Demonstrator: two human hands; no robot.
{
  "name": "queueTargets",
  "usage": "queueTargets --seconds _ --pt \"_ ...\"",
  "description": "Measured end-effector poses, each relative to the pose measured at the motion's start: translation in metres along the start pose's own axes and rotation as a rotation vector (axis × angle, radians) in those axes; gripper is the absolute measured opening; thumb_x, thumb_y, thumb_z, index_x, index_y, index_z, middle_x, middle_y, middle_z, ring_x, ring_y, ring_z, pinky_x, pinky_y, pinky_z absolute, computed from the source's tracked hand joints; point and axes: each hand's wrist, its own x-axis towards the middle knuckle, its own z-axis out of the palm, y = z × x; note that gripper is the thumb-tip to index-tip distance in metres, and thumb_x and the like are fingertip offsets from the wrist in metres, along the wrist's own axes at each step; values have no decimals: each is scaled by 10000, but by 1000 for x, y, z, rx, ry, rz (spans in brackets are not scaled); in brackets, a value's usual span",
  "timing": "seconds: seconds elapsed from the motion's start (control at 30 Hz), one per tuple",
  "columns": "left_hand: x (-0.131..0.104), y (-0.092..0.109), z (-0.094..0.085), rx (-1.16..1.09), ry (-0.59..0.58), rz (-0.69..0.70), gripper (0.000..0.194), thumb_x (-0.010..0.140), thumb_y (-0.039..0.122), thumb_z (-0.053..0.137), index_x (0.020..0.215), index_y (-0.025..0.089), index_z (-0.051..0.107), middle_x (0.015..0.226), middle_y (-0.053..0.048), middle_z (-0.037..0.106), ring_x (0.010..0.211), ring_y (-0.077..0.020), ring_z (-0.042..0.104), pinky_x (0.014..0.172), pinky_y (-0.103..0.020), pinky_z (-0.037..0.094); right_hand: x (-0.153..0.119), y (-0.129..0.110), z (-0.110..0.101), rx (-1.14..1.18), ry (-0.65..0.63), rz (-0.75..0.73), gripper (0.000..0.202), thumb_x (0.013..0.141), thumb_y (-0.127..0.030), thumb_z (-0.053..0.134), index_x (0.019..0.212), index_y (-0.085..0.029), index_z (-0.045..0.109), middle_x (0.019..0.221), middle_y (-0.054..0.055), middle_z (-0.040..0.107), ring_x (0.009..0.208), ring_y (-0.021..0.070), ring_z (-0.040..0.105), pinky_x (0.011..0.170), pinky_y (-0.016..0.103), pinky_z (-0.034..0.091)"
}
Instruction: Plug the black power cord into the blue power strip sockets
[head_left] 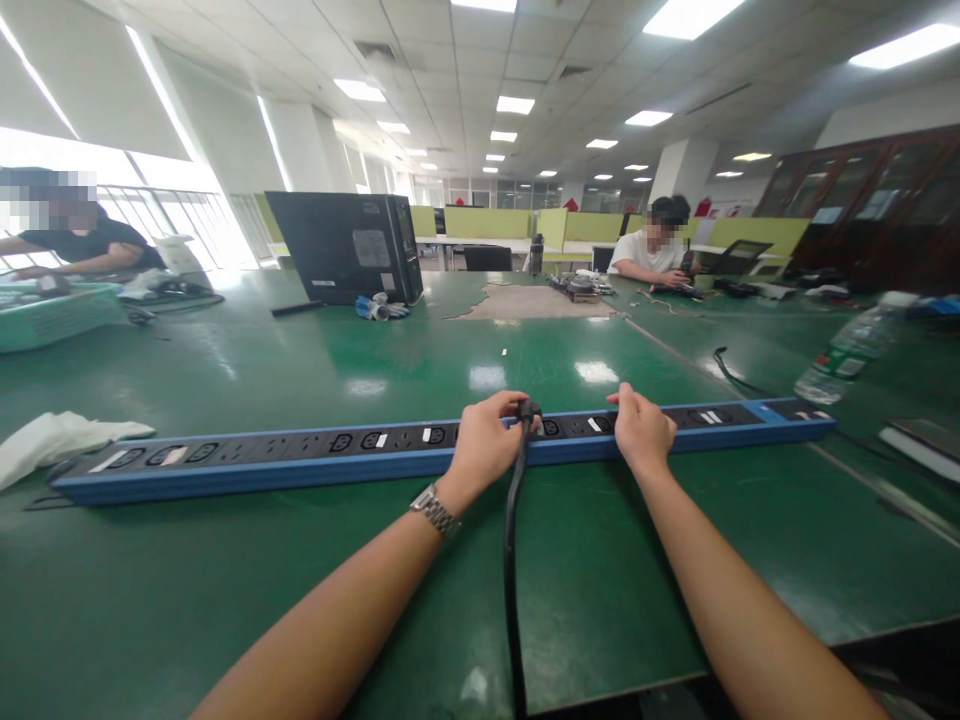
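Observation:
A long blue power strip (300,478) with a black face and rows of sockets lies across the green table. My left hand (486,442), with a metal watch on its wrist, is closed on a black plug (529,412) at the strip's middle. The plug sits over the sockets; whether its pins are fully in is hidden. Its thick black cord (511,560) runs down toward the table's near edge. To the right, my right hand (643,430) is closed over the strip, fingers curled at its far edge and partly hidden.
A plastic bottle (851,350) stands tilted in view at right, near a dark notebook (922,450). White tissue (60,445) lies by the strip's left end. Farther off are a black computer case (345,250), gloves (381,307), a green basket (60,318) and two seated people.

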Motion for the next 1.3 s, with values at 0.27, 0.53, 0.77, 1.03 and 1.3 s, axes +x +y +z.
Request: queueTargets --seconds 0.27,0.53,0.77,1.03,1.3 --pt "15 9 62 143 -81 17 266 768 236 689 1033 219 713 945 -59 761 916 -212 704 857 -330 550 1 1 0 2 -14 1 550 954 -481 264 879 -217 741 943 77 725 950 232 589 923 365 299" --pt "21 21 63 352 -139 13 272 787 268 652 1051 245 714 903 -60 754 890 -224 695 819 -301 534 0 -2 -1 27 -20 3 543 956 -474 267 859 -224 739 956 63 728 953 225 589 924 365 289" --pt "21 22 67 466 -151 103 288 803 249 587 1067 237 701 880 -68 742 847 -237 688 781 -323 533 1 -1 -1 46 -16 1 574 954 -494 249 845 -216 739 944 73 728 941 233 584 925 369 286" --pt "27 6 61 273 -222 166 278 786 238 623 1055 231 695 897 -39 752 848 -203 696 782 -286 529 0 -1 -1 27 -19 6 547 956 -481 264 854 -228 739 948 65 730 944 230 589 920 365 290" --pt "19 9 62 259 -155 105 276 787 233 643 1060 249 674 908 -35 751 891 -207 699 822 -300 532 0 -2 -2 22 -23 1 571 955 -493 251 862 -219 742 922 80 728 928 235 589 900 365 297"
